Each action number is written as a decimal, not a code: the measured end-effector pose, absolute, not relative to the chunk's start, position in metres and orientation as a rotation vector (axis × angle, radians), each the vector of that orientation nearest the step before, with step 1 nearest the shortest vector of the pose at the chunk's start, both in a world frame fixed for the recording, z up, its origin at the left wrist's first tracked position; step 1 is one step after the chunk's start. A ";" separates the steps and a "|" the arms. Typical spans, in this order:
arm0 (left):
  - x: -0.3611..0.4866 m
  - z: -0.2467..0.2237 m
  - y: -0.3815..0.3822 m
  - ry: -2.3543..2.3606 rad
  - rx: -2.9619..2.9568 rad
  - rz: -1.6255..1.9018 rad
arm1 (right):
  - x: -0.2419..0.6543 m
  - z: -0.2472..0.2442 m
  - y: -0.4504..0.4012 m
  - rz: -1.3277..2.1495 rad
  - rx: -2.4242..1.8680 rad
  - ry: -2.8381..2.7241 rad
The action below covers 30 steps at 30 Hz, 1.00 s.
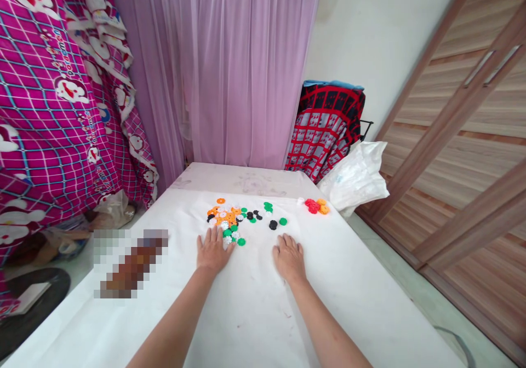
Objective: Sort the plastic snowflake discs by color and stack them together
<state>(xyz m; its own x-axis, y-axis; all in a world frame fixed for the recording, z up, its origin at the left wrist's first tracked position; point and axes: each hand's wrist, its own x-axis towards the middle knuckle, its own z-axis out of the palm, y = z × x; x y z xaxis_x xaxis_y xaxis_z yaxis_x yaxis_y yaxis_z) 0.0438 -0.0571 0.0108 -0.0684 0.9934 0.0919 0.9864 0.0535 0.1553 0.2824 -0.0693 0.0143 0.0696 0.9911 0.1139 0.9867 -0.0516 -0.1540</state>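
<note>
My left hand (213, 249) lies flat on the white cloth, fingers stretched forward and thumb out to the side. Just beyond its fingertips is a loose pile of small round plastic discs with notched edges: orange discs (227, 216), green discs (234, 229), white discs (228, 240) and black ones. My right hand (290, 258) rests palm down on the cloth, holding nothing, its fingers slightly bent. A black disc (273, 225) and a green disc (283, 222) lie a little ahead of it. Further right sits a small heap of red discs (312, 206) and yellow-orange discs (322, 207).
The white cloth (255, 313) covers the table. A pixelated patch (133, 264) hides something at its left. A white plastic bag (356, 176) stands by the right far edge, near wooden wardrobe doors (464, 132). Purple curtains (246, 72) hang behind.
</note>
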 end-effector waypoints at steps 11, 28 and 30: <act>0.061 0.012 -0.032 2.129 2.200 0.267 | 0.283 0.013 -0.071 -0.024 -2.100 -2.016; 0.020 0.001 -0.056 1.821 2.335 0.658 | 0.238 0.017 -0.051 0.202 -1.479 -2.167; 0.020 0.001 -0.054 1.826 2.310 0.713 | 0.235 0.018 -0.047 0.233 -1.506 -2.126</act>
<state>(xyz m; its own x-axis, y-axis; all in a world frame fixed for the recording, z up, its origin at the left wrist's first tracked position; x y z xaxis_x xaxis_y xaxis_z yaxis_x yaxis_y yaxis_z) 0.0199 -0.0540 0.0006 0.1656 0.9425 0.2903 0.8900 -0.2696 0.3677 0.2346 -0.0465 0.0177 -0.2470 0.9173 0.3124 0.8278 0.3673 -0.4240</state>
